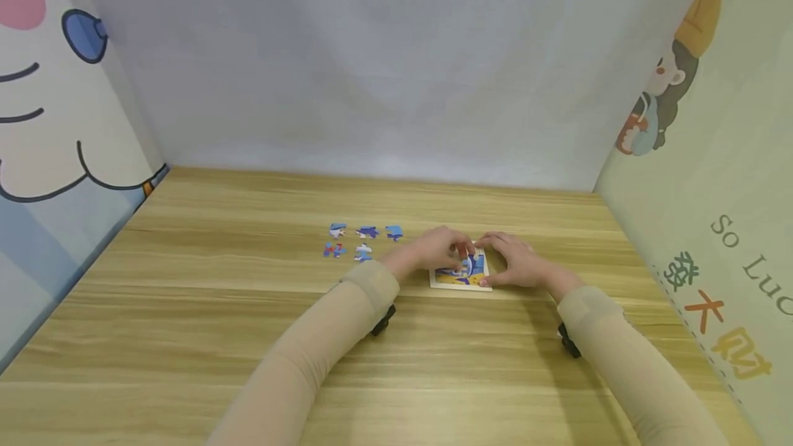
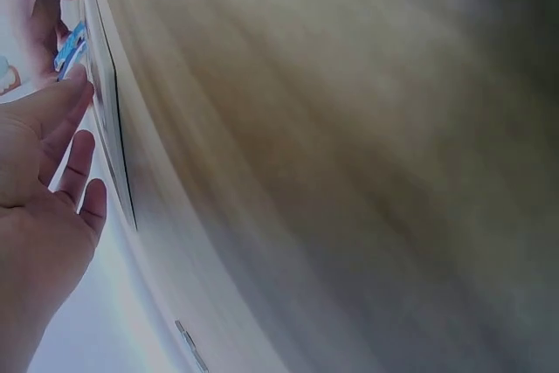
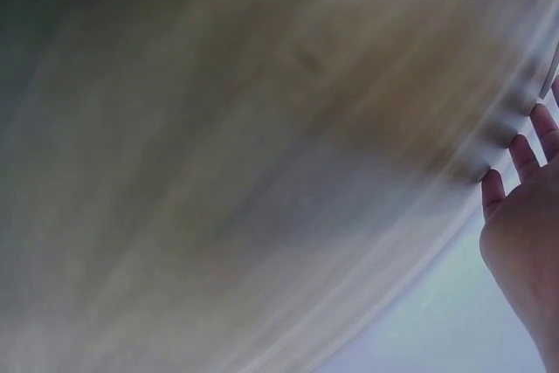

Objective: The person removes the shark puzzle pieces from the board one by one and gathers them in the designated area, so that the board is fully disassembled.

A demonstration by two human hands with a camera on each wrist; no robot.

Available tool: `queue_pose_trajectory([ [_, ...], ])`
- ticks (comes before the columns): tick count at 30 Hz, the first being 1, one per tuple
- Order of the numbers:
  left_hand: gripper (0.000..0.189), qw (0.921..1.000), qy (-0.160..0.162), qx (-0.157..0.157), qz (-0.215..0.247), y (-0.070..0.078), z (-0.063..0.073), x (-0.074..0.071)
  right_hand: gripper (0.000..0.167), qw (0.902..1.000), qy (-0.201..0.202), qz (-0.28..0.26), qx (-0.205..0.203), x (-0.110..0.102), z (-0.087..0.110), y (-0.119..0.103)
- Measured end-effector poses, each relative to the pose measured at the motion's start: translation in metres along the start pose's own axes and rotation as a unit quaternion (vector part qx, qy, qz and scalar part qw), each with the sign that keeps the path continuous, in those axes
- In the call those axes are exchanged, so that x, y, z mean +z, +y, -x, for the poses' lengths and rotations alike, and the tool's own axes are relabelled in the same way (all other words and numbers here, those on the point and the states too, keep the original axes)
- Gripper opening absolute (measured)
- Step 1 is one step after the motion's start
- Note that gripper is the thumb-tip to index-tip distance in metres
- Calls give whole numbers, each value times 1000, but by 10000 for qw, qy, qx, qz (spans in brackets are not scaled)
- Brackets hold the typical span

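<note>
— Fingers first: what are they doing?
— Both hands meet over a small square puzzle board (image 1: pixel 461 279). The left hand (image 1: pixel 436 249) pinches a blue puzzle piece (image 2: pixel 70 48) at the board's top; the right hand (image 1: pixel 517 260) lies with straight, relaxed fingers (image 3: pixel 524 156) along the board's right edge.
— Materials?
— Flat, white-rimmed card on a pale wood-grain tabletop (image 1: pixel 217 308).
— Anything else?
— Five loose pieces (image 1: pixel 362 241) in two rows, left of the board. Both forearms wear beige sleeves.
</note>
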State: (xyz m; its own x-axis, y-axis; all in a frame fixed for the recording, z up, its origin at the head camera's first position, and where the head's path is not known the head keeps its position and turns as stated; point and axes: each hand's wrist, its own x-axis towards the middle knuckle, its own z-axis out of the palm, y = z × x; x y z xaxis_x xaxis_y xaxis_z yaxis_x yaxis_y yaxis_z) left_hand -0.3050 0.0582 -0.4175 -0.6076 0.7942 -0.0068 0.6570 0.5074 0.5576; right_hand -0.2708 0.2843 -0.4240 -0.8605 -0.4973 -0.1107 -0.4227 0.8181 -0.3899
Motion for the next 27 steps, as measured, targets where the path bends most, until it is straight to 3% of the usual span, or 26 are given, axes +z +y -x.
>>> queue_pose_trajectory([
  [19, 19, 9993, 229, -135, 273, 4, -4, 5, 78, 10000, -28, -58, 12, 1, -1, -4],
  [27, 21, 9969, 506, -274, 540, 9, -1, -6, 81, 10000, 0, 54, 65, 0, 0, -1],
])
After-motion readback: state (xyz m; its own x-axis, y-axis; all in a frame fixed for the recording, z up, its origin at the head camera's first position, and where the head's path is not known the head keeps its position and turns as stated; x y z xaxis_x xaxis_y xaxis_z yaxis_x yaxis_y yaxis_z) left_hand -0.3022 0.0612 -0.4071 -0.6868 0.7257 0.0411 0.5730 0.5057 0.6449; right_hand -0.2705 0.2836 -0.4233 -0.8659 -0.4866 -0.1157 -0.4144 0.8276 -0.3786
